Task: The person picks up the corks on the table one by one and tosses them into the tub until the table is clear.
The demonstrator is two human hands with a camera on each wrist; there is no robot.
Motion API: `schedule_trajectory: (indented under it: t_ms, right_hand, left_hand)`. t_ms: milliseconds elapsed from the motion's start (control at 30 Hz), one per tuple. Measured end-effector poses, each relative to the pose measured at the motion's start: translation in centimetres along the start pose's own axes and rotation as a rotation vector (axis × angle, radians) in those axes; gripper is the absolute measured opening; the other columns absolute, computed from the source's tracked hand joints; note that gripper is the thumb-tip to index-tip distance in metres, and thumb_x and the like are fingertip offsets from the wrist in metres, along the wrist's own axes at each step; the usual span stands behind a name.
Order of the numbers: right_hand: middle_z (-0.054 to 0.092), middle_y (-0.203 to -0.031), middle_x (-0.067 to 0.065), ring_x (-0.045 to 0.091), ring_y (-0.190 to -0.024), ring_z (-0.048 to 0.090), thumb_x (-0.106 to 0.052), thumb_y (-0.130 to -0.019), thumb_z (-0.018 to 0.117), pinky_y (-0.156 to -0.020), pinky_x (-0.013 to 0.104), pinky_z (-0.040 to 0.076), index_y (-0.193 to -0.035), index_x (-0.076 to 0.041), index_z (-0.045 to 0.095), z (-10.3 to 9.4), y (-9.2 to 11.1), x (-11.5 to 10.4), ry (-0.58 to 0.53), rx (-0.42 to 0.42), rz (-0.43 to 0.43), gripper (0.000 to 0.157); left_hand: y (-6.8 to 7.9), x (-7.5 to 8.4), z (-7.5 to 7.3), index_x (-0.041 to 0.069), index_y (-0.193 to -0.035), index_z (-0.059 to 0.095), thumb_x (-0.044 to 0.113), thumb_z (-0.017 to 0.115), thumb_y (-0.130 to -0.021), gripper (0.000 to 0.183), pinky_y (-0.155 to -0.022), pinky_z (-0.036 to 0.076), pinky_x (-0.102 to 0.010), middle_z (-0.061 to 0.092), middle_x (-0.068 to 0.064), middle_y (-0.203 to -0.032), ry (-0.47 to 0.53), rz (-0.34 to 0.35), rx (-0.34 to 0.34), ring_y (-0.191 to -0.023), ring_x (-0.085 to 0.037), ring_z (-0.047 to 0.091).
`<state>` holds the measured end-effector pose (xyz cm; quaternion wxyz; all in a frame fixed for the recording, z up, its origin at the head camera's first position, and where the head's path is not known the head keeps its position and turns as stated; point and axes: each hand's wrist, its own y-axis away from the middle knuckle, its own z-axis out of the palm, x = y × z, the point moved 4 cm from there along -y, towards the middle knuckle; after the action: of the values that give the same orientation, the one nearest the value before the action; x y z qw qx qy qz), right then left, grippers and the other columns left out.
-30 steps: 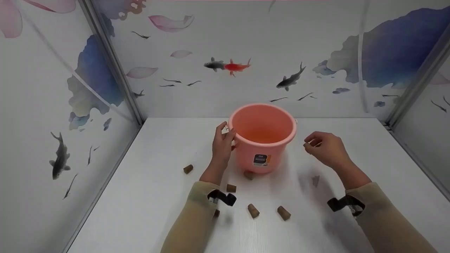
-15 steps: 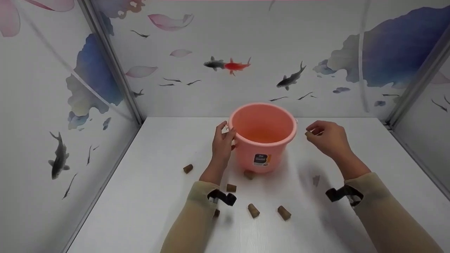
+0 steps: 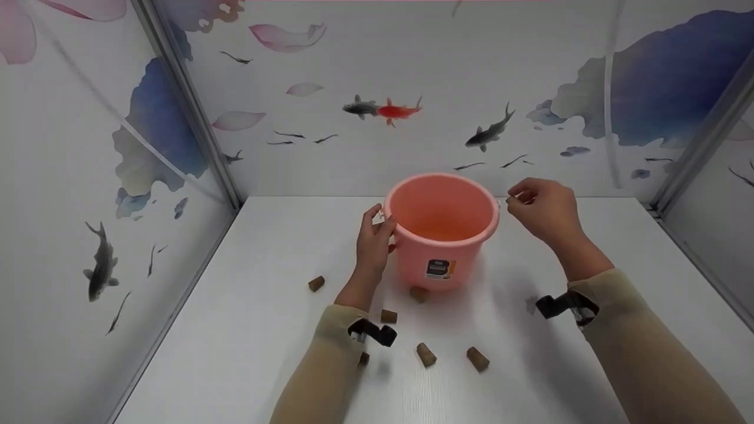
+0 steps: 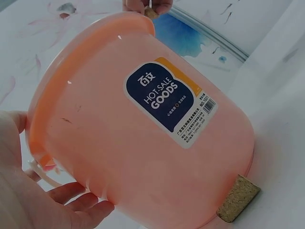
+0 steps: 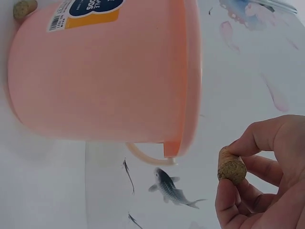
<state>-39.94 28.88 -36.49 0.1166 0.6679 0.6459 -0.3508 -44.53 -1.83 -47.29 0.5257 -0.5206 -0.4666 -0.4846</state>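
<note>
A pink plastic bucket [image 3: 409, 253] stands upright on the white table, its dark label facing me. My left hand [image 3: 372, 241] holds the bucket's left side, thumb at the rim and fingers against the outer wall beside the handle [image 4: 45, 176]. Right of the bucket, my raised right hand [image 3: 545, 209] pinches a cork stopper [image 5: 232, 169] between thumb and fingers. That cork is just outside the rim, at about rim height. One loose cork [image 4: 239, 198] lies against the foot of the bucket. The bucket's inner floor is partly hidden by its front wall.
Several more corks lie on the table [image 3: 283, 353]: one [image 3: 316, 284] at left, one [image 3: 389, 317] before the bucket, two nearer me [image 3: 426, 355]. Another [image 3: 364, 358] is partly covered by the left sleeve. A fish-printed back wall [image 3: 330, 165] rises close behind the bucket.
My right hand has risen and moved away from me, up to the level of the bucket's rim, with the cork. The left hand and the bucket have stayed in place.
</note>
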Motion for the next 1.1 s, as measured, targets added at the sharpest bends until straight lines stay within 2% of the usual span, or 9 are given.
schedule_trajectory:
  t_ms: [133, 267, 533, 800, 933, 1100]
  right_hand:
    - [0.073, -0.118, 0.021, 0.039, -0.105, 0.068, -0.026, -0.103, 0.065, -0.089, 0.054, 0.063, -0.124, -0.007, 0.074, 0.0, -0.5, -0.9, -0.021, -0.013, 0.032, 0.031]
    - [0.073, -0.119, 0.022, 0.039, -0.106, 0.069, -0.027, -0.103, 0.064, -0.092, 0.055, 0.063, -0.126, -0.006, 0.074, 0.3, -1.0, -1.8, -0.043, -0.018, 0.036, 0.032]
    - [0.072, -0.116, 0.019, 0.036, -0.102, 0.07, -0.024, -0.102, 0.066, -0.092, 0.051, 0.064, -0.125, -0.008, 0.073, 2.7, -1.7, -3.9, -0.088, -0.057, 0.059, 0.029]
    - [0.074, -0.11, 0.018, 0.034, -0.098, 0.07, -0.024, -0.102, 0.067, -0.091, 0.05, 0.063, -0.119, -0.007, 0.075, 5.5, -2.2, -5.7, -0.122, -0.085, -0.019, 0.025]
    - [0.075, -0.111, 0.02, 0.036, -0.099, 0.072, -0.024, -0.102, 0.067, -0.089, 0.051, 0.062, -0.118, -0.005, 0.075, 5.9, -2.2, -5.9, -0.12, -0.096, -0.05, 0.026]
    - [0.074, -0.113, 0.02, 0.035, -0.101, 0.071, -0.023, -0.102, 0.067, -0.09, 0.051, 0.062, -0.119, -0.005, 0.074, 5.9, -2.3, -5.9, -0.127, -0.119, -0.036, 0.026]
  left_hand:
    - [0.0, 0.1, 0.0, 0.024, -0.163, 0.037, 0.041, 0.059, -0.108, 0.062, -0.098, 0.061, -0.043, 0.065, -0.019, -0.14, -0.007, -0.01, -0.005, -0.118, -0.022, 0.066]
    - [-0.1, 0.2, -0.1, 0.023, -0.163, 0.038, 0.041, 0.059, -0.108, 0.061, -0.099, 0.062, -0.044, 0.066, -0.017, -0.137, -0.017, -0.009, 0.012, -0.118, -0.023, 0.066]
    - [-0.1, -0.1, -0.1, 0.028, -0.162, 0.039, 0.044, 0.06, -0.107, 0.061, -0.099, 0.061, -0.043, 0.068, -0.01, -0.133, -0.022, -0.035, 0.016, -0.119, -0.022, 0.065]
    - [-0.1, 0.1, 0.0, 0.027, -0.162, 0.039, 0.04, 0.059, -0.108, 0.059, -0.098, 0.062, -0.043, 0.068, -0.008, -0.129, -0.018, -0.029, 0.022, -0.116, -0.021, 0.065]
    - [0.1, 0.2, 0.1, 0.024, -0.162, 0.039, 0.039, 0.059, -0.108, 0.06, -0.098, 0.061, -0.045, 0.069, -0.01, -0.129, -0.004, -0.012, 0.005, -0.113, -0.021, 0.065]
    - [0.1, 0.4, 0.0, 0.024, -0.162, 0.039, 0.038, 0.059, -0.108, 0.059, -0.099, 0.061, -0.048, 0.068, -0.014, -0.131, 0.009, -0.007, 0.007, -0.112, -0.021, 0.065]
